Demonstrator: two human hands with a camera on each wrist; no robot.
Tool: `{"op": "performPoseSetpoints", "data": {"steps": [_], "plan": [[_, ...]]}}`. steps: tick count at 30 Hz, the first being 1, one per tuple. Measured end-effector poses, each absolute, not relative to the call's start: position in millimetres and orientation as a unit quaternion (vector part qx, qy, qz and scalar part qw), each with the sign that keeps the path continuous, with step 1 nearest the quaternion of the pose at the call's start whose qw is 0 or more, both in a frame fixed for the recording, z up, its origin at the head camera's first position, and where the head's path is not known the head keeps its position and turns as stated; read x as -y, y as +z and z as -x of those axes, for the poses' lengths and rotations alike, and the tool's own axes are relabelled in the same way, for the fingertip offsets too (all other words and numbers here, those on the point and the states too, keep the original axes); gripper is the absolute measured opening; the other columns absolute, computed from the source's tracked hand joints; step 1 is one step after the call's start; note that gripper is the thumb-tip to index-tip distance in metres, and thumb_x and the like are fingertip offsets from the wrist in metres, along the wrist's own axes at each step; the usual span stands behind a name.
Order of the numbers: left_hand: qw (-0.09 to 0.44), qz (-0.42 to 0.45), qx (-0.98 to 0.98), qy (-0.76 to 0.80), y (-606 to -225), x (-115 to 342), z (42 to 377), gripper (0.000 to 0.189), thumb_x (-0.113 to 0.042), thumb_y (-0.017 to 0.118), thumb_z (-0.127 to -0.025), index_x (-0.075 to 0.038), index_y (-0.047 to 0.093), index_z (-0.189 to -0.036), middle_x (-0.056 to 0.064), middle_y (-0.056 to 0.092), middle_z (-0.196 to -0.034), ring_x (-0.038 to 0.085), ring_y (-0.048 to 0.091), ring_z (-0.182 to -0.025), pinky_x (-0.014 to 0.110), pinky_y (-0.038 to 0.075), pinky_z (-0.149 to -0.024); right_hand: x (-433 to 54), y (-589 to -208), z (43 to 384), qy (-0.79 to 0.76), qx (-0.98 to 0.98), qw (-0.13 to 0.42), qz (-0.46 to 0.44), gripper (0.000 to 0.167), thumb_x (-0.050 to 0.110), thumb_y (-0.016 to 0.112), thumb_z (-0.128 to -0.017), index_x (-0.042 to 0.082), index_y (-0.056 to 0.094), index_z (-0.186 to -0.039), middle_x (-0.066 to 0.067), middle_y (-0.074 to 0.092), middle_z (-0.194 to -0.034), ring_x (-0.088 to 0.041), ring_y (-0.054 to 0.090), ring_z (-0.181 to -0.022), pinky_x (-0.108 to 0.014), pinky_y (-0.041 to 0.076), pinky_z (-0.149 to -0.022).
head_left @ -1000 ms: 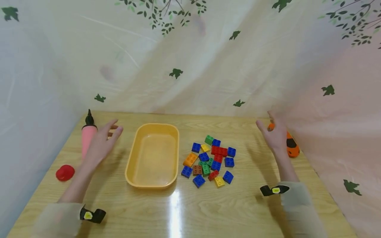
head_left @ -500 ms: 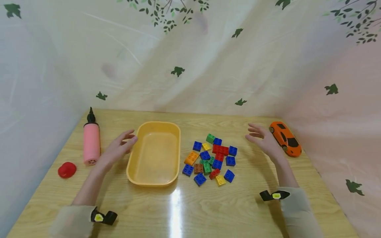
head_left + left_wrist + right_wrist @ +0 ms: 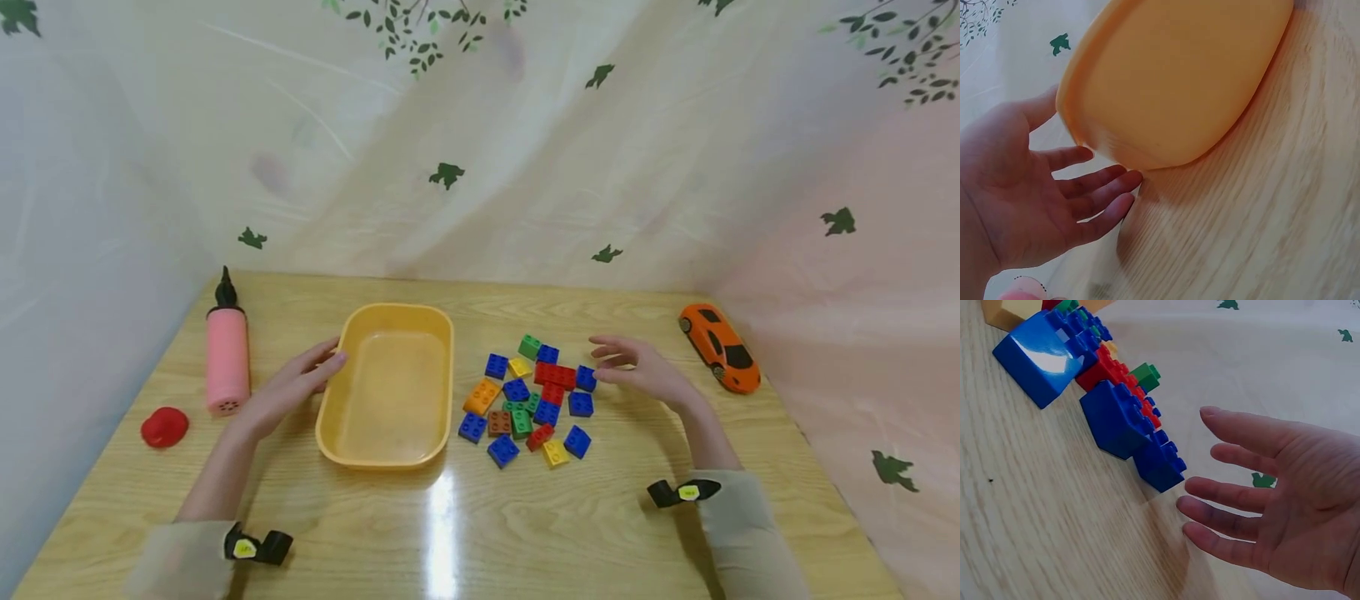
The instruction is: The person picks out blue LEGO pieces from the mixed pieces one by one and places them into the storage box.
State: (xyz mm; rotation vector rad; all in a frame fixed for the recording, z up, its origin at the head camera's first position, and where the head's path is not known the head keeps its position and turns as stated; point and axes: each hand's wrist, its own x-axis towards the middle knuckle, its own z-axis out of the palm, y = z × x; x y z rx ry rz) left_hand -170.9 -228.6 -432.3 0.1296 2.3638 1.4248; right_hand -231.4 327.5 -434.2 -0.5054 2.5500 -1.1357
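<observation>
My left hand (image 3: 296,383) is at the left side of a yellow plastic tray (image 3: 324,437). In the left wrist view its thumb tip goes behind the tray's rim, while its fingertips meet the outer wall, pinching the edge. My right hand (image 3: 637,367) reaches in from the right, fingers extended and holding nothing. Its fingertips come close to the rightmost blue toy building brick (image 3: 1159,465), with a small gap in the right wrist view. Several more bricks lie loosely grouped beside the tray, among them a red brick (image 3: 555,375), an orange brick (image 3: 482,397) and a green brick (image 3: 529,347).
On the left of the wooden table (image 3: 517,533) lie a pink hand pump (image 3: 227,358) with a black nozzle and a small red object (image 3: 164,427). An orange toy car (image 3: 720,348) sits at the right. A patterned curtain (image 3: 337,208) closes off the back and sides.
My left hand has moved right from above the pump to the tray's rim. The right hand has come left from over the car to the bricks. Tray and bricks stay put.
</observation>
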Motion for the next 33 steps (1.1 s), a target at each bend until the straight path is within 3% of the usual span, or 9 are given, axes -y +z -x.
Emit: {"op": "performPoseSetpoints", "data": {"steps": [6,13,18,33], "plan": [[0.214,-0.058,-0.834,0.506,-434,239,166,0.077,-0.054,0.042,-0.108,-0.016,0.009,-0.166,0.019,0.011,-0.172,0.045,0.024,-0.155,0.065,0.025,-0.121,-323,-440,232,-0.379,-0.89,0.169,0.188,0.062,0.027,0.072,-0.098,0.007,0.048,-0.151,-0.02,0.064,-0.137,-0.036,0.062,-0.12,-0.042,0.054,-0.097],[0.234,-0.063,-0.833,0.498,-436,246,163,0.075,-0.052,0.045,-0.107,-0.023,0.009,-0.166,0.02,0.013,-0.172,0.048,0.023,-0.154,0.071,0.019,-0.12,-321,-439,230,-0.379,-0.888,0.173,0.196,0.055,0.021,0.071,-0.098,0.003,0.052,-0.146,-0.023,0.065,-0.134,-0.036,0.062,-0.118,-0.038,0.052,-0.094],[0.229,-0.073,-0.837,0.491,-436,248,163,0.076,-0.05,0.049,-0.106,-0.024,0.01,-0.166,0.019,0.013,-0.172,0.049,0.013,-0.157,0.074,0.016,-0.119,-320,-440,230,-0.375,-0.889,0.169,0.199,0.051,0.02,0.071,-0.098,0.002,0.055,-0.143,-0.021,0.066,-0.133,-0.032,0.063,-0.115,-0.03,0.052,-0.092],[0.224,-0.078,-0.837,0.492,-441,249,165,0.076,-0.049,0.052,-0.105,-0.028,0.011,-0.166,0.019,0.014,-0.172,0.049,0.016,-0.156,0.075,0.018,-0.118,-319,-444,235,-0.35,-0.902,0.169,0.19,0.038,0.018,0.072,-0.097,0.002,0.065,-0.132,-0.016,0.07,-0.118,-0.023,0.063,-0.102,-0.024,0.052,-0.088]]}}
